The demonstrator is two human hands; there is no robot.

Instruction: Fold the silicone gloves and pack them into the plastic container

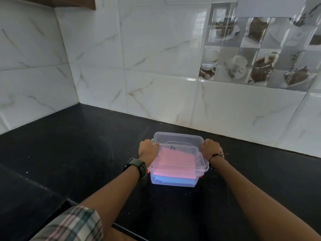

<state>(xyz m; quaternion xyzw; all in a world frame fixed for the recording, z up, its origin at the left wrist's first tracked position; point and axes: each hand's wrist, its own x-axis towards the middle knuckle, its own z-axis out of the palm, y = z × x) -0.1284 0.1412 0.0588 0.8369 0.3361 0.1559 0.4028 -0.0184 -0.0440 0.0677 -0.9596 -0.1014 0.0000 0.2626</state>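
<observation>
A: Sitting on the black countertop (69, 153) near the tiled wall (156, 58), the plastic container (175, 181) is resting a little right of the middle of the view, with both hands on it

B: What is showing inside it?

A: 2 folded layers are lying in there. A pink glove (173, 162) is lying on top and a blue glove (173, 182) is lying underneath, both showing through the clear walls. How many gloves there are in all I cannot tell

B: And the lid (177, 141)?

A: The clear lid is lying over the top, its far edge looking raised above the box rim, so it is sitting tilted rather than flat. Whether it is snapped on anywhere I cannot tell

B: How are the hands holding it?

A: The left hand (148, 150) is curling its fingers around the lid's left edge, closed on it. The right hand (211, 147) is doing the same on the lid's right edge, fingers wrapped over the rim

B: Anything on the wrists?

A: A dark watch (137, 166) is sitting on the left wrist and a thin black cord bracelet (216, 156) is circling the right one. A plaid sleeve (73, 225) is showing at the near left corner
</observation>
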